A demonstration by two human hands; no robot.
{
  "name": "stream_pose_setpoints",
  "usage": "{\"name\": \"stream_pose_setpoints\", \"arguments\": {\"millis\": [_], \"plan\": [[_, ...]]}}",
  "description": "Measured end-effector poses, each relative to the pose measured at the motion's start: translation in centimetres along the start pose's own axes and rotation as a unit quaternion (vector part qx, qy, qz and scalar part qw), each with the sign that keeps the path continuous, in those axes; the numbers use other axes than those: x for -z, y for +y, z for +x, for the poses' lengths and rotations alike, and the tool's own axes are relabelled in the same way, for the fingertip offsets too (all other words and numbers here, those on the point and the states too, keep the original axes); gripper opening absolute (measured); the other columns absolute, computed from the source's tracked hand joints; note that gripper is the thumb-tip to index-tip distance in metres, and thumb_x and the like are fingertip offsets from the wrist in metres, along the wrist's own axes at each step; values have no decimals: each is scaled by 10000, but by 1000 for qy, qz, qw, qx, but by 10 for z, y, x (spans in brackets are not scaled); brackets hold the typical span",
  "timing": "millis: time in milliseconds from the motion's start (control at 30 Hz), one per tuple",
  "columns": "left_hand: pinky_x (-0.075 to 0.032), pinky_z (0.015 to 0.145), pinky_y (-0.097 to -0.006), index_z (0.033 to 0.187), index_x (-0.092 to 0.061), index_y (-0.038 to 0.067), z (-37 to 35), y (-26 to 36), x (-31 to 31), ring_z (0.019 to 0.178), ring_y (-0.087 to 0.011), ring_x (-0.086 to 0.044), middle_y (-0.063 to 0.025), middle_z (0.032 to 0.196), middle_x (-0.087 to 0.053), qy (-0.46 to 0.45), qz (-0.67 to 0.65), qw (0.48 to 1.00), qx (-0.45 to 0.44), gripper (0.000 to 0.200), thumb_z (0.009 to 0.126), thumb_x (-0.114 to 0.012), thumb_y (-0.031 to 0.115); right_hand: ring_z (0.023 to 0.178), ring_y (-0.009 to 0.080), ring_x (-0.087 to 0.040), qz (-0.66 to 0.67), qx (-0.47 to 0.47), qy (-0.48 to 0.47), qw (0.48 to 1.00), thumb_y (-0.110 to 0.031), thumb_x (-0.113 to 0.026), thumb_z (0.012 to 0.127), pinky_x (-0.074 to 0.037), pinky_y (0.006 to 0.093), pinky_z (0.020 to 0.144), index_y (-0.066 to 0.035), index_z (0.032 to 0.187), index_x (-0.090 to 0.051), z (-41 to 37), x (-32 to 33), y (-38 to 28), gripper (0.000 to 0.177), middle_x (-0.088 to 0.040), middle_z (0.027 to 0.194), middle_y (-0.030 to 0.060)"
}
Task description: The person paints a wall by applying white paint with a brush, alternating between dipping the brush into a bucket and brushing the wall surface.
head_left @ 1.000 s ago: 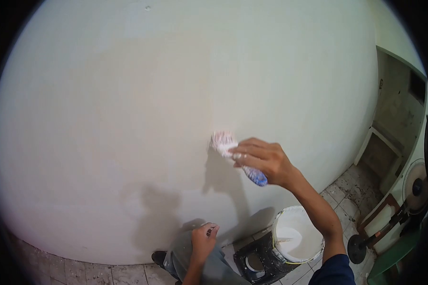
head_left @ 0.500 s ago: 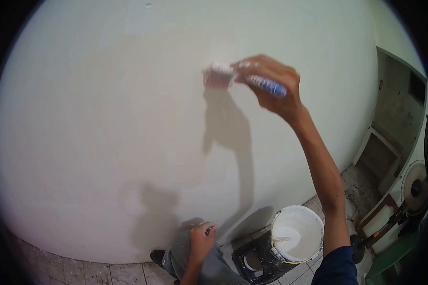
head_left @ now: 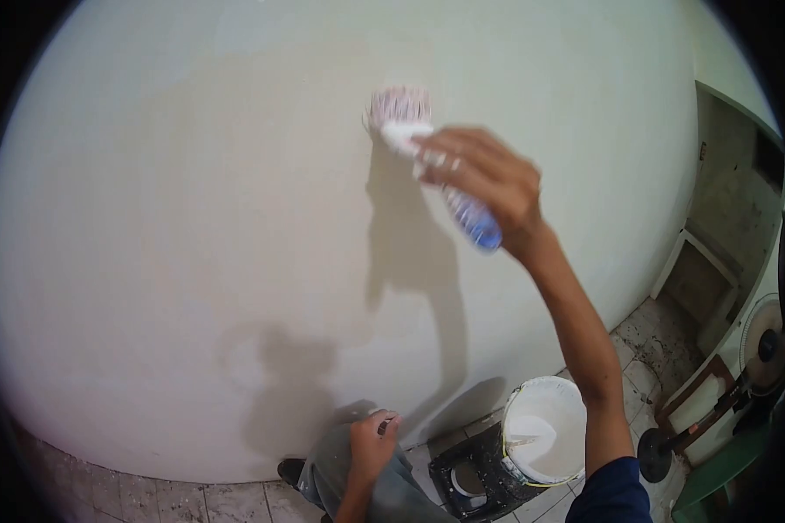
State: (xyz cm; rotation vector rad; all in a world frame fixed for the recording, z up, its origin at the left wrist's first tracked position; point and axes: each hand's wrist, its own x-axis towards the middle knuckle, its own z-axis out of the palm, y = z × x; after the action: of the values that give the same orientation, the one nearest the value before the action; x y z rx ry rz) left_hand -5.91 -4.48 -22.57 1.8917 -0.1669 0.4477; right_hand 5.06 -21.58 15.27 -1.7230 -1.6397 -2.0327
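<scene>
My right hand (head_left: 484, 179) is closed round a wide paintbrush (head_left: 473, 220) with a blue and white handle, smeared with white paint. The brush's bristles point up and lie against the pale wall (head_left: 192, 218), in the upper middle of the view. White paint marks the fingers. Low in the view, my left hand (head_left: 375, 436) rests by my knee, its fingers curled; something small and dark shows at them, too small to name. A white bucket (head_left: 567, 427) of pale paint stands right of the knee, with a white piece inside.
The bucket stands on a paint-spotted black stool (head_left: 462, 479). At the right are a standing fan (head_left: 763, 344), a green object (head_left: 724, 475) and a doorway-like recess (head_left: 728, 192). Tiled floor (head_left: 183, 501) runs along the wall's foot.
The brush has swung from bristles hanging down to bristles pointing up, its handle now lower. My right hand has dropped slightly. My left hand has hardly moved.
</scene>
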Motion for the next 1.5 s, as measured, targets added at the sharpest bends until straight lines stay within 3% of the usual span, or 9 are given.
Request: {"name": "stream_pose_setpoints", "arguments": {"millis": [67, 367, 533, 667, 767, 867, 967, 1133, 1500], "plan": [[-557, 646, -327, 950, -742, -1, 0, 2, 1, 706, -268, -733, -179, 838, -732, 1, 11, 1000, -8, 152, 890, -735, 138, 908, 268, -728, 4, 1, 25, 1000, -79, -794, 741, -618, 327, 656, -81, 871, -707, -23, -10, -18, 156, -746, 1050, 83], [-555, 648, -335, 942, -745, 3, -1, -1, -2, 700, -269, -728, -174, 833, -731, -6, 14, 1000, -8, 164, 890, -744, 158, 909, 281, -740, 213, -40, -205, 954, -68, -818, 744, -593, 292, 564, -89, 945, -720, -78, 21, -88, 224, -745, 1086, 100], [-524, 636, -315, 953, -742, -26, 0, -3, -4, 651, -182, -688, -164, 741, -708, -10, 20, 1000, -18, 172, 899, -733, 137, 911, 270, -686, 199, -25, -163, 966, -52, -800, 522, -594, 359, 613, -129, 1193, -664, -49, 16, -41, 689, -693, 1023, 78], [-546, 648, -327, 949, -745, -1, -2, -5, -6, 687, -254, -722, -163, 821, -734, -15, 29, 999, -29, 183, 906, -730, 176, 772, 277, -686, 155, -37, -30, 987, -34, -810, 693, -572, 371, 664, -85, 962, -712, 9, 15, 10, 291, -706, 847, 75], [-551, 661, -324, 952, -743, -16, -4, -7, 0, 695, -237, -722, -150, 813, -740, -40, -54, 997, 39, 167, 914, -720, 145, 770, 257, -695, 69, -43, 41, 996, 46, -739, 730, -569, 360, 649, -83, 953, -713, 34, 21, 20, 259, -720, 852, 64], [-559, 674, -332, 936, -747, -26, -2, 49, 28, 721, -230, -722, -140, 818, -742, 43, -124, 990, -55, 128, 915, -708, 94, 782, 249, -694, 51, -64, 76, 994, 80, -706, 715, -570, 357, 645, -92, 955, -714, 34, 28, 5, 295, -715, 869, 60], [-566, 695, -345, 938, -759, 0, 22, 136, 87, 756, -259, -725, -144, 907, -755, 150, 70, 942, -292, 78, 874, -716, 9, 804, 243, -691, 67, -98, 93, 989, 79, -702, 709, -564, 350, 626, -106, 959, -718, 21, 33, -26, 311, -699, 900, 56], [-532, 837, -397, 1050, -732, 51, 73, 261, 122, 977, -294, -670, -96, 1069, -731, 224, 320, 758, -523, 312, 748, -789, -2, 790, 204, -658, 86, -209, 65, 972, 26, -706, 700, -550, 314, 591, -117, 945, -704, -8, 43, -91, 283, -629, 877, 34], [-495, 825, -384, 1101, -670, 13, 127, 271, 82, 879, -273, -648, -101, 985, -685, 38, 347, 718, -603, 401, 706, -740, 21, 796, 256, -685, 157, -395, 173, 889, 65, -707, 732, -567, 339, 606, -46, 957, -692, -50, 34, -142, 252, -665, 935, 87]]}}
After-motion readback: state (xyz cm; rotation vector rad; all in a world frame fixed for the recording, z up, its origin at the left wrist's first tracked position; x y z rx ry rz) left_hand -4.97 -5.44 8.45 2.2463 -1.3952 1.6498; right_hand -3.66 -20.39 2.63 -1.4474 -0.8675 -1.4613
